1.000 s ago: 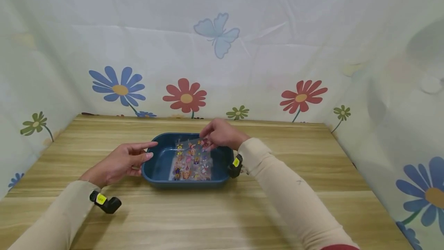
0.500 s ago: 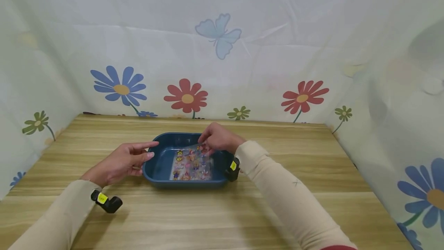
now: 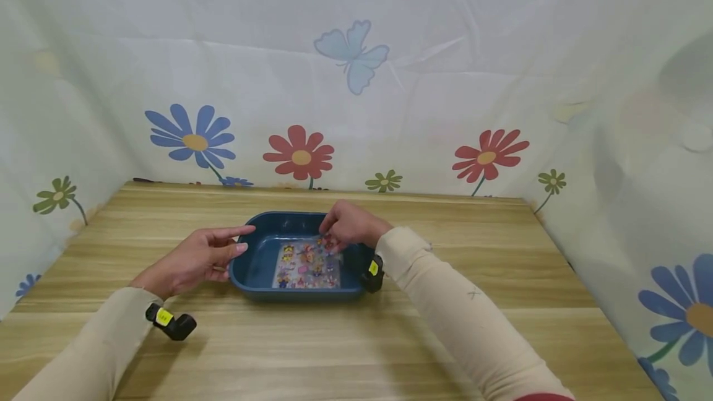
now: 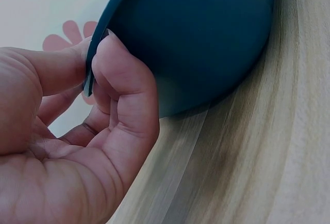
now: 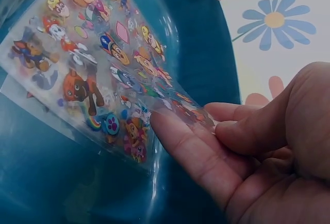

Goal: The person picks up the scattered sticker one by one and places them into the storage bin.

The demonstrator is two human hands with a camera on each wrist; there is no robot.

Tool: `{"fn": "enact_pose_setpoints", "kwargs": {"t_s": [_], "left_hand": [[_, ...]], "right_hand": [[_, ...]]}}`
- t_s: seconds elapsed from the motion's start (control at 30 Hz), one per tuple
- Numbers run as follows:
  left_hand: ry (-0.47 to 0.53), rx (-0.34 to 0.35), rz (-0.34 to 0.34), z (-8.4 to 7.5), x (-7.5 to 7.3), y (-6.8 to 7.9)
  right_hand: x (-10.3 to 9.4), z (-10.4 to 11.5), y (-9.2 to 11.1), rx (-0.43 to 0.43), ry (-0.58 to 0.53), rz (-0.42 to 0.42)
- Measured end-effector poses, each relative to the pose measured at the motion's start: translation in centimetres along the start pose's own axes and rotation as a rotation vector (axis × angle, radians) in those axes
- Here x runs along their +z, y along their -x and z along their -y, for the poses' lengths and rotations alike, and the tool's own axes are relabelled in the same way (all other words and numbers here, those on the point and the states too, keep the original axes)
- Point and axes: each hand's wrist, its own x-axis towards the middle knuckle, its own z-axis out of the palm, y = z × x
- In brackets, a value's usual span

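A dark blue plastic basin (image 3: 301, 294), oblong with rounded corners, stands on the wooden table. My left hand (image 3: 195, 260) pinches its left rim between thumb and fingers, and the left wrist view shows the basin wall (image 4: 201, 33) caught there. Inside lies a clear sticker sheet (image 5: 108, 64) printed with colourful cartoon puppies. The thumb and fingers of my right hand (image 3: 353, 226) reach over the far side of the basin and pinch one corner of this sheet. In the right wrist view, the edge of another sheet (image 5: 44, 110) shows beneath it.
The wood-grain table (image 3: 267, 351) spreads all round the basin. Behind it and at both sides hangs a pale curtain (image 3: 423, 104) with printed flowers and a butterfly. A black camera (image 3: 172, 322) is strapped to the left wrist, another (image 3: 372, 275) to the right.
The right hand has moved down a little, lowering the sheet's raised far edge until it lies flatter in the basin. The left hand keeps its hold on the rim.
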Motion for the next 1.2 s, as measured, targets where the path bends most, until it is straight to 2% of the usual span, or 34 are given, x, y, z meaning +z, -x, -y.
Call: {"fn": "enact_pose_setpoints", "kwargs": {"t_s": [0.9, 1.2], "left_hand": [[0.007, 0.012, 0.004, 0.06, -0.05, -0.06], [0.017, 0.002, 0.005, 0.06, -0.03, 0.02]], "right_hand": [[-0.10, 0.05, 0.16, 0.017, 0.131, 0.010], [-0.18, -0.22, 0.20, -0.007, 0.235, -0.008]]}}
